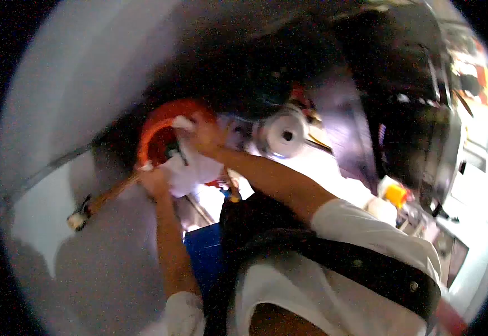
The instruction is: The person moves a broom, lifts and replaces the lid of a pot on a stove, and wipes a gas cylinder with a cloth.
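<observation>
An orange-red bucket (171, 109) stands in front of me, its dark inside partly visible. My left hand (155, 182) is closed at the near left part of its rim, with a bit of white material at the fingertips. Over the far right side of the rim, my right hand (206, 134) is closed on the same kind of white material. Between the hands hangs a thin white bag (191, 171), or a sheet, partly across the bucket's opening. Blur hides the exact grip of the fingers.
A round whitish object (284, 134) with a dark centre lies right of the bucket. A wooden stick (115, 196) with a dark end is at the left. Below is a blue panel (205, 252). A yellow-orange item (396, 195) sits among clutter at the right.
</observation>
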`<action>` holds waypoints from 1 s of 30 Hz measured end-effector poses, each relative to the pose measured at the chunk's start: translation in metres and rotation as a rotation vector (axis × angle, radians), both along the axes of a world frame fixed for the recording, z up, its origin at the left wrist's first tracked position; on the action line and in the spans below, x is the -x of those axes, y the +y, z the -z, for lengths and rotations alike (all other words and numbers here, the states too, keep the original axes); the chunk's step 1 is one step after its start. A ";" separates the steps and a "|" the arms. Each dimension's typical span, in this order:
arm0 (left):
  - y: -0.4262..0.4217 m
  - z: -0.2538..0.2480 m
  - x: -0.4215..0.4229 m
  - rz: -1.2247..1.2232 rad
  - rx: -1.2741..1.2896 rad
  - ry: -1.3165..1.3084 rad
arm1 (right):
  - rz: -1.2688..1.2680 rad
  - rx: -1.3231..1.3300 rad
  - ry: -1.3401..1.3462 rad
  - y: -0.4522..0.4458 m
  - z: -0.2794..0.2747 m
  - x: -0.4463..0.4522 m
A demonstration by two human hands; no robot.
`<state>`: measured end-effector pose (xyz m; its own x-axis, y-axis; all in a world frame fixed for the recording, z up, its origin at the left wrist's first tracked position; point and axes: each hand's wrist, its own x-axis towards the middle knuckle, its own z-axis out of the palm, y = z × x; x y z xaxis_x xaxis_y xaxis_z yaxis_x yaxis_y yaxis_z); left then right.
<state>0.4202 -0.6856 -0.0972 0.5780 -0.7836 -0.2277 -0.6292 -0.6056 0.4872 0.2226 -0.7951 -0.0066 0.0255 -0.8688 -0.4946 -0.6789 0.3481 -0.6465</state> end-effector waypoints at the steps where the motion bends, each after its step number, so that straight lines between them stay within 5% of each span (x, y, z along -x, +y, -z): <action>1: -0.004 0.003 -0.006 0.020 -0.007 -0.013 | -0.002 -0.059 0.077 -0.004 -0.003 -0.004; 9: -0.049 0.019 -0.054 0.046 -0.070 -0.051 | 0.112 0.052 -0.151 -0.027 0.017 -0.016; 11: -0.013 0.062 -0.061 0.089 0.015 -0.158 | 0.153 0.101 -0.176 -0.001 0.022 -0.007; 12: -0.010 0.001 -0.008 -0.160 0.008 -0.003 | 0.162 0.081 -0.143 0.010 0.020 -0.004; 15: 0.025 -0.002 0.002 -0.011 0.015 -0.110 | 0.115 0.062 -0.108 0.037 0.026 0.006; 18: 0.009 0.015 -0.005 -0.109 0.062 -0.098 | 0.065 -0.050 -0.014 0.024 0.015 0.007; 23: -0.047 -0.016 -0.038 0.044 -0.119 -0.156 | 0.124 0.139 -0.049 -0.003 -0.034 -0.014; 26: -0.086 -0.002 -0.123 0.111 -0.224 0.367 | 0.164 0.094 -0.109 -0.032 0.005 -0.030; 28: -0.085 0.010 -0.133 0.118 -0.226 0.434 | 0.183 0.068 -0.177 -0.033 0.018 -0.033; 30: -0.060 0.028 -0.097 0.172 -0.092 -0.005 | 0.210 0.094 -0.209 -0.027 0.025 -0.032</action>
